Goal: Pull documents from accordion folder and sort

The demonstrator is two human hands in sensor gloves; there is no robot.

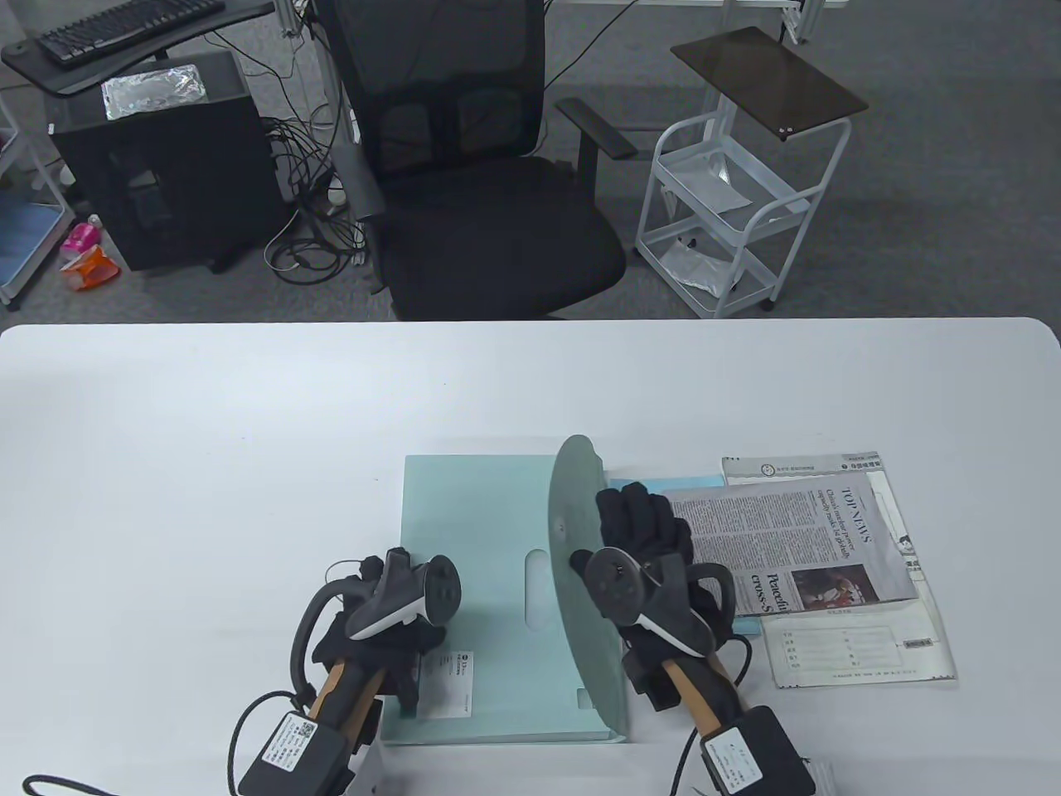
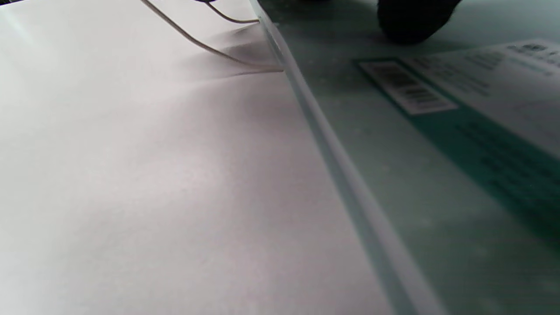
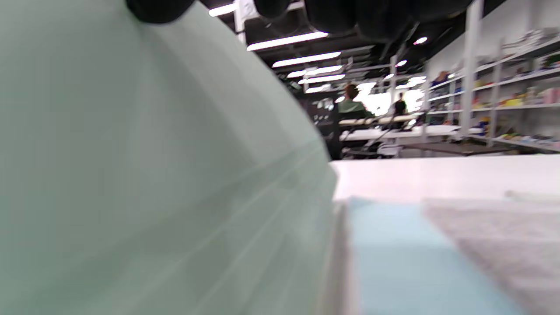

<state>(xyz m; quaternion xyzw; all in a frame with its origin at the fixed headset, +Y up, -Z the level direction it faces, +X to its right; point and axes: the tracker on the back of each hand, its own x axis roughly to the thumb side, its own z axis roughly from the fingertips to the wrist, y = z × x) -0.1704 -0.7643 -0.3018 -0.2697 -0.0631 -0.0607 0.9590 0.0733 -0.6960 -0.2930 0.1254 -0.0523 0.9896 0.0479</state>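
Two gloved hands are shown at the near edge of the white table [image 1: 207,464]. The left hand [image 1: 390,630], in a black sensor glove with a grey tracker on its back, is rested flat on the near left corner of the pale green plastic accordion folder [image 1: 481,597]; one black fingertip [image 2: 411,22] is seen pressed on the folder's surface beside a white printed label [image 1: 445,681], whose writing is too small to be read. How far the fingers are spread cannot be told. The right hand [image 1: 646,539], likewise gloved and tracked, is held against the folder's raised, curved, translucent green flap [image 1: 580,572], with its fingers extended along the flap's outer side; in the right wrist view a thumb tip [image 3: 157,8] is seen on the flap's top edge.

One folder is shown, lying flat near the table's middle front, its long axis running from near to far and its flap hinged along the right side, standing upright.

Just right of the flap, a stack of documents is laid: one newspaper sheet [image 1: 796,539] headed "TOP NEWS", one light blue sheet [image 1: 663,483] beneath it, and two white printed forms [image 1: 854,651], one protruding at the far side and one at the near side.
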